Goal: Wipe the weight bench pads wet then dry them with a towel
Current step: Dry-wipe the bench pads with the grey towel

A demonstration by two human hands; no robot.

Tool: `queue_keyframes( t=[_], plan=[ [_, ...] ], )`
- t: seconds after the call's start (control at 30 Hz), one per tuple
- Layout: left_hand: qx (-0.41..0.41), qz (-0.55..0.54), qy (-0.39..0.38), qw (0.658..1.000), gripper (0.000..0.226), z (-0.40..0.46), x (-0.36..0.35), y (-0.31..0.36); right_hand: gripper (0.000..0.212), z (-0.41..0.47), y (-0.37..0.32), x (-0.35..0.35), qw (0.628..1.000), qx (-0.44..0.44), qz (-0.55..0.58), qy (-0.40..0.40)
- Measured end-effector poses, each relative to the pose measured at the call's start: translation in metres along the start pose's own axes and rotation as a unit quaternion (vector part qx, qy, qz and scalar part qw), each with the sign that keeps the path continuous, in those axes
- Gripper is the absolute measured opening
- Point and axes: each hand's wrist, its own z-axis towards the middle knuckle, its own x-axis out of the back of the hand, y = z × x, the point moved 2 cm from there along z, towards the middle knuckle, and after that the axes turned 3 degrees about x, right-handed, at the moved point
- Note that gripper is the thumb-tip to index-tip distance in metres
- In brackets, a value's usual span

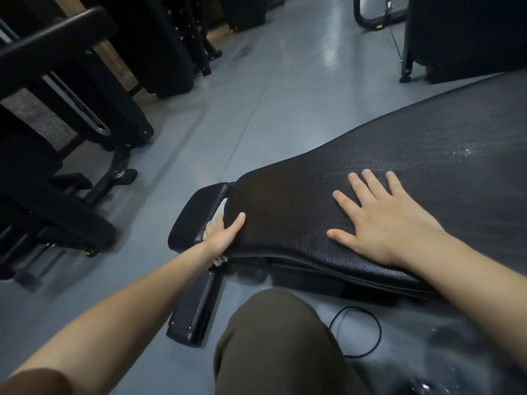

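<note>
A long black bench pad point(399, 166) runs from the middle of the view to the upper right, with wet streaks and droplets point(467, 151) on its far part. My right hand point(379, 220) lies flat on the pad with its fingers spread, holding nothing. My left hand point(224, 230) grips the pad's narrow end, thumb on top and fingers curled under the edge. A bit of whitish material point(220, 261) shows below that hand; what it is cannot be made out. A smaller black pad point(196, 212) sits just beyond the narrow end.
My knee in olive trousers point(273, 337) is below the bench. A black cable loop point(356, 332) and the bench's foot point(194, 312) lie on the grey floor point(256, 95). Black gym machines point(71, 109) stand at left, and more equipment point(456, 32) at the far right.
</note>
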Motion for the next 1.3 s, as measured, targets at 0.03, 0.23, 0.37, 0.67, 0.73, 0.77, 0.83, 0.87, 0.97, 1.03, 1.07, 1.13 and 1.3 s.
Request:
queue_keyframes(
  t=[0.03,0.23,0.37,0.67,0.73,0.77,0.83,0.87,0.97,1.03,1.07,1.13,1.3],
  plan=[
    [0.000,-0.017,-0.013,1.000,0.116,0.005,0.004,-0.002,0.100,0.000,0.000,0.000,1.000,0.001,0.001,0.002],
    [-0.027,-0.013,-0.016,0.999,0.116,0.031,0.011,0.007,0.096,0.001,0.000,-0.002,1.000,0.007,0.003,0.017],
    [-0.072,0.006,-0.029,0.997,0.104,0.053,0.013,0.029,0.095,0.001,0.001,-0.003,1.000,0.007,0.002,0.028],
    [-0.139,0.018,-0.056,0.989,0.096,0.103,0.015,0.084,0.090,0.004,0.002,-0.009,0.997,0.014,0.050,0.064],
    [-0.153,0.026,-0.063,0.986,0.103,0.109,0.016,0.094,0.091,0.004,0.001,-0.010,0.997,0.018,0.042,0.069],
    [-0.165,0.028,-0.068,0.984,0.105,0.111,0.016,0.098,0.091,0.004,0.001,-0.008,0.996,0.017,0.044,0.069],
    [-0.200,0.039,-0.076,0.976,0.101,0.114,0.012,0.110,0.091,0.004,0.000,-0.006,0.996,0.012,0.049,0.071],
    [-0.222,0.051,-0.079,0.971,0.096,0.112,0.008,0.117,0.090,0.004,0.000,-0.006,0.996,0.012,0.051,0.069],
    [-0.283,0.100,-0.090,0.950,0.089,0.097,-0.007,0.145,0.090,0.004,-0.001,-0.006,0.996,0.017,0.055,0.072],
    [-0.311,0.127,-0.100,0.936,0.091,0.085,-0.017,0.162,0.089,0.002,0.000,-0.004,0.996,0.017,0.053,0.068],
    [-0.321,0.136,-0.100,0.932,0.093,0.078,-0.022,0.170,0.089,0.001,0.000,-0.004,0.996,0.019,0.055,0.070],
    [-0.330,0.157,-0.092,0.926,0.098,0.063,-0.033,0.185,0.088,-0.001,0.001,-0.001,0.995,0.018,0.066,0.076],
    [-0.321,0.205,-0.090,0.920,0.127,0.025,-0.055,0.222,0.086,-0.002,0.002,0.002,0.997,0.019,0.054,0.052]
  ],
)
